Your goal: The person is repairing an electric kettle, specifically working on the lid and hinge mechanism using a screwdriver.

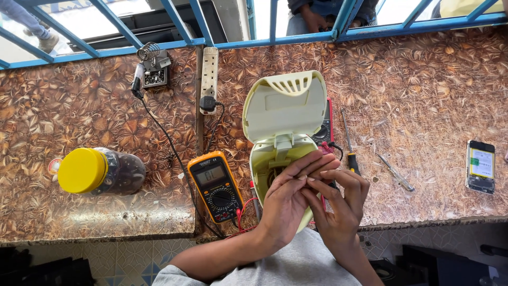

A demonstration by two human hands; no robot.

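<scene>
A pale yellow-green kettle-like appliance [264, 159] lies on the brown patterned counter with its lid [286, 106] swung open and up. My left hand [288, 198] rests over the open body, fingers stretched across the rim. My right hand [338, 204] sits beside it on the right, fingertips meeting those of the left hand over the opening. Whether a small part is pinched between the fingertips I cannot tell. An orange multimeter [215, 185] with red and black leads lies just left of the appliance.
A jar with a yellow lid [95, 170] lies at the left. A soldering iron on its stand [151, 69] and a white power strip [209, 74] sit at the back. Two screwdrivers [349, 140] [396, 173] and a phone [480, 166] lie at the right. Another person stands beyond the blue rail [317, 16].
</scene>
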